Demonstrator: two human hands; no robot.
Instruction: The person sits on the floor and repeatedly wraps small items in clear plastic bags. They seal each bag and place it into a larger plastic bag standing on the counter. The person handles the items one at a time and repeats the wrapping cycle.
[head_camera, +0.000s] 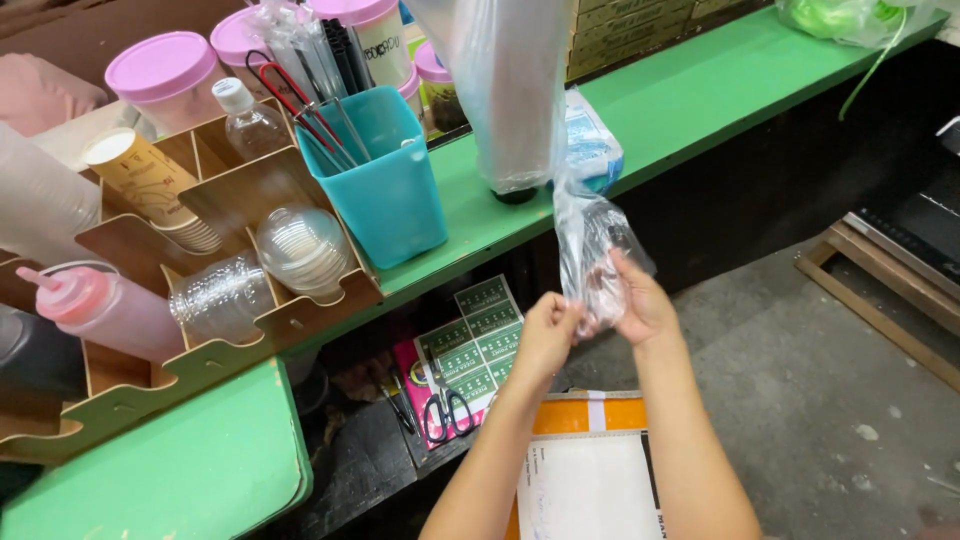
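Both forearms reach forward, left hand (548, 325) pinched shut, right hand (640, 300) curled, close together

I hold a small clear plastic bag (592, 255) in front of the green counter (690, 95), just below its front edge. It is thin, crinkled and see-through, hanging upright with its top reaching up toward the counter edge. Its lower part is bunched together, showing pinkish through the film.
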